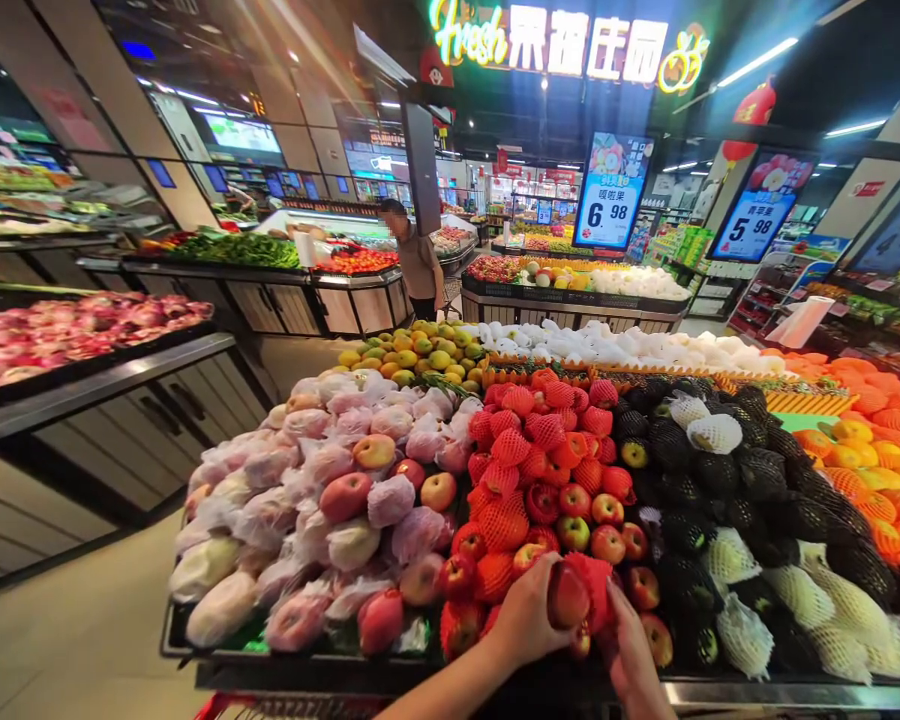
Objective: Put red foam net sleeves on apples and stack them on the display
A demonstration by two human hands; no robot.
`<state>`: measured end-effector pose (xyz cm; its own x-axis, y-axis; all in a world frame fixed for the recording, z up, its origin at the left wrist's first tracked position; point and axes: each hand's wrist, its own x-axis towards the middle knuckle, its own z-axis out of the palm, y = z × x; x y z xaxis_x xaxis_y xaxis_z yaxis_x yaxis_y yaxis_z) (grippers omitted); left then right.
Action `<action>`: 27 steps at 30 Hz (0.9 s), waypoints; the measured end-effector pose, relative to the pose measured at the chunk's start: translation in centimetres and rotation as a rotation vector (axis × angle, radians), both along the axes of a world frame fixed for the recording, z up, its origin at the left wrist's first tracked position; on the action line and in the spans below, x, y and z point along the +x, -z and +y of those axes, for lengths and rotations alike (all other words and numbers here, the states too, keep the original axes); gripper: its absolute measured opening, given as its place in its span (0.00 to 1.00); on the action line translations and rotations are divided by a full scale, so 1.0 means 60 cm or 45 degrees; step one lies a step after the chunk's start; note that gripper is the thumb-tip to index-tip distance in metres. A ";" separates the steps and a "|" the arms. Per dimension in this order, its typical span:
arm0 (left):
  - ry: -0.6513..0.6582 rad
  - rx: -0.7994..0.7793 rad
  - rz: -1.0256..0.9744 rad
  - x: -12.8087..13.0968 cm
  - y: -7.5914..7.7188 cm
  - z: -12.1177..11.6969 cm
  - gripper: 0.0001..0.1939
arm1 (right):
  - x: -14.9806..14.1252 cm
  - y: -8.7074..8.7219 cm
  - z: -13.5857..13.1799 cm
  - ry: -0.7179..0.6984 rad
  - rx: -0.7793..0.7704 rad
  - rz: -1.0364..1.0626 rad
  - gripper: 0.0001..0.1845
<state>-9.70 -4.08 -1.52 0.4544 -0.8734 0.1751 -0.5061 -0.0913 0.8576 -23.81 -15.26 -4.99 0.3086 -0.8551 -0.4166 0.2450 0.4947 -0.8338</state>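
My left hand (523, 618) is closed around a red apple (570, 597), with the thumb and fingers on its left side. My right hand (631, 640) grips a red foam net sleeve (598, 580) at the apple's right side. Whether the sleeve still covers part of the apple cannot be made out. Both hands are over the front of a heap of red apples (607, 545), some bare and some in red foam nets (508, 447). To the left lie larger apples wrapped in thin plastic (300, 500). On the right are fruits in black foam nets (694, 540).
White-netted fruits (802, 595) and orange-netted fruits (881, 420) fill the stand's right side. Mangoes (420, 350) are behind. A metal edge (780, 692) runs along the front, above a red basket or cart rim (270, 705). A person (420, 265) is farther back. Onions (82, 335) lie on another counter.
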 end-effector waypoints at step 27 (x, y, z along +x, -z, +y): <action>-0.386 -0.426 0.594 0.163 -0.049 0.031 0.41 | 0.087 -0.018 -0.015 -1.031 -1.489 1.907 0.29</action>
